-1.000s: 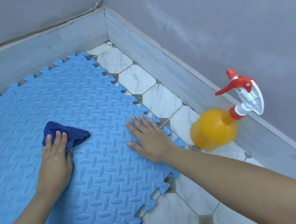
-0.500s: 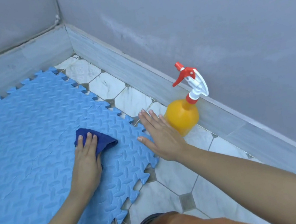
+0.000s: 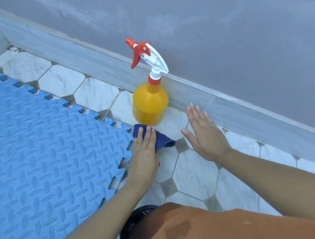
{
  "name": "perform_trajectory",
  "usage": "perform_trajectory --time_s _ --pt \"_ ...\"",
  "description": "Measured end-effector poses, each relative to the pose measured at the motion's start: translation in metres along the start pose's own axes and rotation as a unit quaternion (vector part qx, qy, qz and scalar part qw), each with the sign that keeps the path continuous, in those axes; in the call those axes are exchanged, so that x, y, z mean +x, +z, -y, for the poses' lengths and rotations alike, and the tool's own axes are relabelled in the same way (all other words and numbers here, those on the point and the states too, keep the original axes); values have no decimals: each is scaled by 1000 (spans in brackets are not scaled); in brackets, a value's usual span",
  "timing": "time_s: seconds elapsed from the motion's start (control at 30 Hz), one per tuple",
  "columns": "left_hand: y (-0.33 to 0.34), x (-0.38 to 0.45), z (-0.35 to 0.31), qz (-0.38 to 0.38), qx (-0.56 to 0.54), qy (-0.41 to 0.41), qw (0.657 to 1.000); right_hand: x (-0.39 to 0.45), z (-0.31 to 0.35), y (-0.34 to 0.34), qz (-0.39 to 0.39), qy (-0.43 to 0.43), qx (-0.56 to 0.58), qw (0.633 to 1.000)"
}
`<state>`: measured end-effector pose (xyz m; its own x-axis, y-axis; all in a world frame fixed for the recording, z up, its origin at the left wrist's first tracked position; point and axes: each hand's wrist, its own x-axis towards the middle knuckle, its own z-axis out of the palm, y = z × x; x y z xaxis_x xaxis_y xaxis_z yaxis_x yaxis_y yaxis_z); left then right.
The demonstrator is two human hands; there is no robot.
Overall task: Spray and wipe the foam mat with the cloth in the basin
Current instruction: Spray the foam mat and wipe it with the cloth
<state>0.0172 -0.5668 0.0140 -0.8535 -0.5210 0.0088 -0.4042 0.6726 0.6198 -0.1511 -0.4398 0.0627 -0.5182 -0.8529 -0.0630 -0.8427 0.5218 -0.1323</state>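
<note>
The left hand (image 3: pixel 144 158) lays straight, close-set fingers (image 3: pixel 148 135) flat on the crumpled dark blue cloth (image 3: pixel 162 140), which lies across the toothed right edge of the blue foam mat (image 3: pixel 39 157) and spills onto the floor (image 3: pixel 193 173). The right hand (image 3: pixel 206 136) rests open on the tiles just beside it, fingers together. A yellow spray bottle (image 3: pixel 150 105) with a red-and-white trigger stands upright just behind the cloth, against the grey skirting (image 3: pixel 254 117).

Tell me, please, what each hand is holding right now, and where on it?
The left hand presses flat on the dark blue cloth, covering its near part. The right hand holds nothing, fingers straight.
</note>
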Motion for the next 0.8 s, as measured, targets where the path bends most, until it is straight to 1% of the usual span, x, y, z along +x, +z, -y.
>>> perform_trajectory --time_s 0.07,0.13,0.2,0.27,0.37,0.43,0.5,0.6,0.7,0.8 --pt "15 -5 -9 58 42 24 997 -3 -2 2 -6 12 -3 1000" --pt "23 -13 -13 104 123 45 986 -4 -4 5 -11 22 -10 1000" --pt "23 -16 -8 120 176 62 975 -2 -4 6 -13 28 -15 999" --pt "15 -15 1 117 201 64 970 2 -2 5 -14 24 -17 999" --pt "-3 -10 13 74 215 59 972 10 4 1 -24 16 -9 1000" --pt "-19 -8 20 47 218 55 973 18 11 -8 -45 15 21 999" --pt "-41 -5 30 12 235 59 970 33 21 -27 -97 3 69 993" --pt "-89 5 45 -42 257 50 964 63 46 -73 -194 -38 131 972" --pt "-150 20 62 -89 271 0 958 98 79 -123 -277 -64 181 942" --pt "-219 22 81 -154 281 -69 945 135 120 -157 -314 -98 200 923"
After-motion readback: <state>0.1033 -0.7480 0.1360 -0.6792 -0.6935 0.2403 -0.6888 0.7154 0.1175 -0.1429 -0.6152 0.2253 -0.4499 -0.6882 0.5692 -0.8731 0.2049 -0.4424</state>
